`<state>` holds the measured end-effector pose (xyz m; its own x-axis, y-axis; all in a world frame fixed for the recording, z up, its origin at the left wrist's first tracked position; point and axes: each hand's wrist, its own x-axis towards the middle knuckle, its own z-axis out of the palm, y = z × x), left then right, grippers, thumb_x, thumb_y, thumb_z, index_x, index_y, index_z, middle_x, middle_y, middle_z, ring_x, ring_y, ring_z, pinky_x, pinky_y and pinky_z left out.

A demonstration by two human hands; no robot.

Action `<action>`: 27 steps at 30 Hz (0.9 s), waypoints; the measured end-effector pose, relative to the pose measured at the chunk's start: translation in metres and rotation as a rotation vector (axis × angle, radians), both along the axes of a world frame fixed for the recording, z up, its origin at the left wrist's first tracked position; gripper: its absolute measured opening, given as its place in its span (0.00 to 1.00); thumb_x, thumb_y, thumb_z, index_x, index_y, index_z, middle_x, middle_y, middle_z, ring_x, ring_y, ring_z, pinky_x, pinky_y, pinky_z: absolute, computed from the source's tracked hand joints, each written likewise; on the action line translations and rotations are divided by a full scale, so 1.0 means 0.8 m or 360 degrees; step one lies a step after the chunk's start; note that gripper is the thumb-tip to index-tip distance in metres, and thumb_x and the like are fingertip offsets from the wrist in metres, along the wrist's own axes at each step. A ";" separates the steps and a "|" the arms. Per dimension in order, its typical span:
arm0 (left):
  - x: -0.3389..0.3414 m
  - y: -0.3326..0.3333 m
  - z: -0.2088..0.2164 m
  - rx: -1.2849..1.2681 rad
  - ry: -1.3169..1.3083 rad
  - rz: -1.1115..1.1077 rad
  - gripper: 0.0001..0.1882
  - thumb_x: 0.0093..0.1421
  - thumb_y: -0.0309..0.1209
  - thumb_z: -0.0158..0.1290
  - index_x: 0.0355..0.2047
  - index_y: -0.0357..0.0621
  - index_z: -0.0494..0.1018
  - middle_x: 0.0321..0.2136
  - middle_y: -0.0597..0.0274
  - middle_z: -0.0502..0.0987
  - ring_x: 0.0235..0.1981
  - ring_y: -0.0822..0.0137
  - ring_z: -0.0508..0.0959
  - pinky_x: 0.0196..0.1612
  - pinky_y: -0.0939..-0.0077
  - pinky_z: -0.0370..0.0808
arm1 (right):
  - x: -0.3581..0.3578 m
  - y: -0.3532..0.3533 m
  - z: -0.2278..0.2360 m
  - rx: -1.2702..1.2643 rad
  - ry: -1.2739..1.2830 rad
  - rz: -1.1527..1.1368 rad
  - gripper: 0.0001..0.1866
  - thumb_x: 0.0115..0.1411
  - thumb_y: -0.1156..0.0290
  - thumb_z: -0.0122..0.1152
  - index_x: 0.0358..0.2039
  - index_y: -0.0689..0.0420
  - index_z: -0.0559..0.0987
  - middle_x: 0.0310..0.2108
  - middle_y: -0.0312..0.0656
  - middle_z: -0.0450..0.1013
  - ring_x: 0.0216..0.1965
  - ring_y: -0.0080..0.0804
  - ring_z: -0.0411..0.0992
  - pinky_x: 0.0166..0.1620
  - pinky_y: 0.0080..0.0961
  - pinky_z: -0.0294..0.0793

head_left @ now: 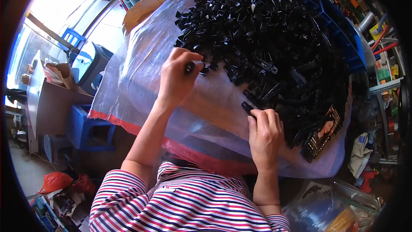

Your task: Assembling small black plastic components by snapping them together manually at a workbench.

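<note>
A large heap of small black plastic pieces (231, 21) covers the far side of a white woven sheet (150, 86) with a red edge. Closer in and to the right, longer black clip-like pieces (296, 99) lie heaped against it. My left hand (176, 75) is closed above the sheet at the heap's near left edge, with a small black piece (189, 67) in its curled fingers. Between thumb and fingers, my right hand (267, 135) pinches a long black clip-like piece (247, 107), its tip pointing away at the heap's near edge.
A printed card (322, 134) with a portrait lies at the heap's right side. Behind the heap stands a blue plastic crate (343, 38). A blue stool (88, 122) is on the floor at left, and cluttered shelves (386, 81) line the right. Clear plastic bags (317, 208) lie at lower right.
</note>
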<state>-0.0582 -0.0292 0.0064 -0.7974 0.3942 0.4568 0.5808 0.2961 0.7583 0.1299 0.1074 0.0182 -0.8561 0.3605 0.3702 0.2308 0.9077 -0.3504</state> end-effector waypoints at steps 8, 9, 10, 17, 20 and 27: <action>-0.007 -0.006 -0.007 -0.0218 0.0026 -0.0297 0.13 0.49 0.20 0.53 0.37 0.42 0.72 0.34 0.58 0.72 0.38 0.63 0.74 0.41 0.73 0.69 | 0.008 0.006 0.002 -0.0586 0.0411 0.0189 0.09 0.52 0.73 0.61 0.32 0.62 0.71 0.32 0.41 0.69 0.33 0.30 0.67 0.39 0.22 0.67; -0.005 -0.005 -0.004 0.0022 -0.0149 -0.0316 0.13 0.49 0.19 0.52 0.37 0.40 0.72 0.34 0.58 0.72 0.39 0.66 0.73 0.42 0.75 0.69 | 0.009 0.004 0.003 -0.0587 0.0407 0.0185 0.09 0.52 0.73 0.61 0.32 0.62 0.71 0.32 0.41 0.69 0.33 0.30 0.67 0.39 0.22 0.67; -0.003 -0.003 -0.001 0.0021 -0.0155 -0.0319 0.13 0.49 0.19 0.52 0.37 0.40 0.72 0.34 0.58 0.72 0.39 0.66 0.73 0.42 0.75 0.69 | 0.009 0.001 0.007 -0.0803 0.0410 0.0144 0.11 0.53 0.71 0.61 0.34 0.62 0.71 0.31 0.39 0.69 0.32 0.28 0.67 0.39 0.21 0.67; 0.036 0.016 0.010 0.0725 -0.1307 -0.1193 0.09 0.57 0.25 0.51 0.38 0.35 0.70 0.32 0.61 0.75 0.34 0.70 0.77 0.36 0.80 0.73 | -0.007 -0.005 0.001 -0.1268 0.0545 0.0232 0.16 0.56 0.68 0.59 0.41 0.62 0.68 0.33 0.36 0.66 0.34 0.20 0.64 0.41 0.17 0.66; 0.056 0.021 0.018 0.0676 -0.1433 -0.1223 0.10 0.56 0.28 0.53 0.38 0.36 0.70 0.29 0.64 0.74 0.31 0.74 0.76 0.36 0.82 0.72 | -0.027 -0.011 0.004 -0.1160 0.0689 0.0324 0.13 0.57 0.71 0.56 0.40 0.62 0.68 0.34 0.37 0.67 0.36 0.23 0.66 0.41 0.17 0.66; 0.082 0.042 -0.003 0.1246 -0.1925 -0.0885 0.07 0.56 0.29 0.54 0.34 0.42 0.70 0.27 0.68 0.73 0.24 0.80 0.69 0.28 0.88 0.67 | -0.029 -0.018 -0.001 -0.0932 0.0667 0.0278 0.12 0.55 0.73 0.59 0.38 0.61 0.70 0.32 0.41 0.69 0.31 0.28 0.70 0.36 0.21 0.69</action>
